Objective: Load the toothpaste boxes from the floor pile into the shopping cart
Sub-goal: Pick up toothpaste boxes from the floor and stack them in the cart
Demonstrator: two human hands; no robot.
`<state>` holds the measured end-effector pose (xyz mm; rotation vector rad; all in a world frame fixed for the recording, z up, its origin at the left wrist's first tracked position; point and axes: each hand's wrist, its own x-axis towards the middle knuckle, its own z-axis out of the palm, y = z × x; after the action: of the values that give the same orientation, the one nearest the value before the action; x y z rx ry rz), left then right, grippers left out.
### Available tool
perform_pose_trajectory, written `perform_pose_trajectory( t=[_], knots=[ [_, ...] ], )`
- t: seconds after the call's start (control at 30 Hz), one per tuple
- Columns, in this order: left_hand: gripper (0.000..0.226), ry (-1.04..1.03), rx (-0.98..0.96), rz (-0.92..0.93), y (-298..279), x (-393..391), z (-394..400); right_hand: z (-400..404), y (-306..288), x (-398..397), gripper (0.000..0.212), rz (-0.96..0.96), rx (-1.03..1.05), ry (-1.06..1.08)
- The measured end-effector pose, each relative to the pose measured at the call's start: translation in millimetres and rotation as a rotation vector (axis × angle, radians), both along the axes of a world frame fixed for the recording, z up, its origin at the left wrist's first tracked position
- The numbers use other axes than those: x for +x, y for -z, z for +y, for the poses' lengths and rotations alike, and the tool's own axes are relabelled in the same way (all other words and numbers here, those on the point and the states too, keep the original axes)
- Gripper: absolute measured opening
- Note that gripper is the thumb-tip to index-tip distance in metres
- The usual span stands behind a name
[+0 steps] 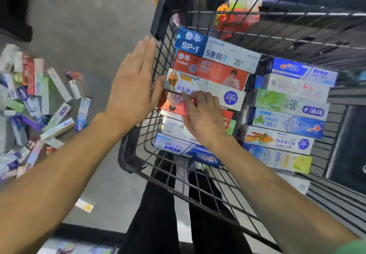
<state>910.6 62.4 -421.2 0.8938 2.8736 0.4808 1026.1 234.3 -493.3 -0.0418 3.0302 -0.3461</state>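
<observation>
Toothpaste boxes (pixel 285 113) lie stacked flat in two neat columns inside the black wire shopping cart (pixel 158 21). The right hand (pixel 202 115) reaches into the cart, its fingers curled in a pinching grip on the edge of a red box (pixel 174 105) in the left column, beneath a white and blue one (pixel 215 93). The left hand (pixel 134 83) is open, fingers straight, palm against the outside of the cart's left wire wall. Further left, the floor pile (pixel 37 103) of loose boxes sprawls on the grey floor (pixel 83 25).
</observation>
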Motion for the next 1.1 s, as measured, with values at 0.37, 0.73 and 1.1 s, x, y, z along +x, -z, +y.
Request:
perform_pose_trajectory(
  t=[0.37,0.73,1.1],
  knots=[
    [0.068,-0.029,0.028,-0.025,-5.6,1.4,2.0,10.3,-5.0,8.2,0.066,-0.050,-0.190,0.110],
    [0.065,-0.171,-0.029,-0.061,-25.0,23.5,-81.0,-1.5,-97.3,-65.1,0.041,0.213,-0.404,0.084],
    [0.070,-0.648,-0.081,-0.091,-12.5,103.6,-342.0,-301.1,-112.2,-101.7,0.073,-0.078,-0.019,-0.710]
  ],
)
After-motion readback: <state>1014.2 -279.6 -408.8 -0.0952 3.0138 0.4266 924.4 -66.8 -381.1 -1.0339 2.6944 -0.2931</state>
